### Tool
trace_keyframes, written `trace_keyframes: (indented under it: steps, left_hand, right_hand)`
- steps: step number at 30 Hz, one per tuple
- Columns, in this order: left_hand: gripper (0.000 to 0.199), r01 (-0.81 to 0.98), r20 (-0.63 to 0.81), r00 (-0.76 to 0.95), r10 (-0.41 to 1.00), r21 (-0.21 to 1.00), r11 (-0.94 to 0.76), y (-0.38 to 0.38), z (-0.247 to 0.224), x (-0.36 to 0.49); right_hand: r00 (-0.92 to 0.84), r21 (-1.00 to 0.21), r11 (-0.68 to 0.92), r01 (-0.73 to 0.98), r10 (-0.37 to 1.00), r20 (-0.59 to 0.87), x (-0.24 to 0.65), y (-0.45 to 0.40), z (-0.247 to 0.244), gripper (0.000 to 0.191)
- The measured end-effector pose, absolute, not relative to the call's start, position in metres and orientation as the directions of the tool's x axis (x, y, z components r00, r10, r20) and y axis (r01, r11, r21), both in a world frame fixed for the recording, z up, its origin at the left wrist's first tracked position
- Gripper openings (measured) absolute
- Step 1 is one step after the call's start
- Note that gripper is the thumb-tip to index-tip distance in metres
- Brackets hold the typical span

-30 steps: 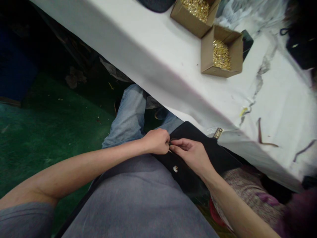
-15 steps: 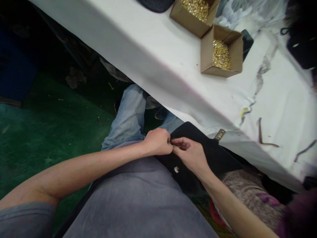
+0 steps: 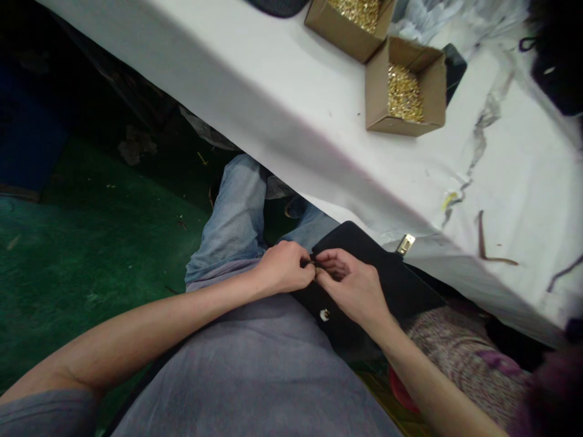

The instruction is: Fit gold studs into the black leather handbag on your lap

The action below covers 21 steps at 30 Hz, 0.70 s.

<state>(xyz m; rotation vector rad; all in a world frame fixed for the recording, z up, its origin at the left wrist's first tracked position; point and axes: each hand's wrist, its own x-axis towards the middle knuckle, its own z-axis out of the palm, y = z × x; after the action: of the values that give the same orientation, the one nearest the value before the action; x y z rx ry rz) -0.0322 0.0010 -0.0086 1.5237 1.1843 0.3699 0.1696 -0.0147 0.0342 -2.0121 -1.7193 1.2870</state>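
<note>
A black, flat piece that looks like a leather bag panel [image 3: 389, 279] lies across my lap, against the table's edge. Its upper edge carries a gold metal clasp [image 3: 405, 244], and a small white-and-gold fitting [image 3: 324, 315] sits on its lower part. My left hand [image 3: 286, 266] is closed at the panel's left side, thumb and fingers pinched together. Facing it, my right hand [image 3: 357, 284] pinches with thumb and forefinger, its other fingers curled. The fingertips nearly meet around a small dark thing, mostly hidden, whose kind I cannot make out.
Two cardboard boxes of small gold metal pieces, a nearer box [image 3: 405, 88] and a farther box [image 3: 350, 27], stand on the white-covered table [image 3: 282, 103]. Clear plastic bags [image 3: 432, 21] lie behind them. Another person's patterned sleeve [image 3: 460, 352] is close at the right.
My left hand has shifted slightly left and its pinch has loosened a little. My right hand stays at the same spot, fingers still pinched. The view has shifted slightly.
</note>
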Motion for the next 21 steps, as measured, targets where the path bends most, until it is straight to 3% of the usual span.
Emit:
trace_keyframes:
  steps: [5, 9, 21]
  left_hand:
    - [0.025, 0.609, -0.367, 0.494, 0.788, 0.793, -0.013, 0.015, 0.001, -0.033]
    - [0.024, 0.535, -0.297, 0.637, 0.712, 0.835, -0.129, 0.023, 0.001, -0.036]
    - [0.024, 0.587, -0.330, 0.545, 0.771, 0.807, -0.069, 0.016, -0.002, -0.022]
  right_hand:
    - [-0.087, -0.643, -0.306, 0.703, 0.860, -0.503, 0.175, -0.013, 0.036, 0.021]
    - [-0.066, -0.640, -0.331, 0.694, 0.855, -0.514, 0.177, -0.014, 0.037, 0.022]
    - [-0.042, -0.624, -0.299, 0.722, 0.881, -0.472, 0.182, -0.016, 0.038, 0.022]
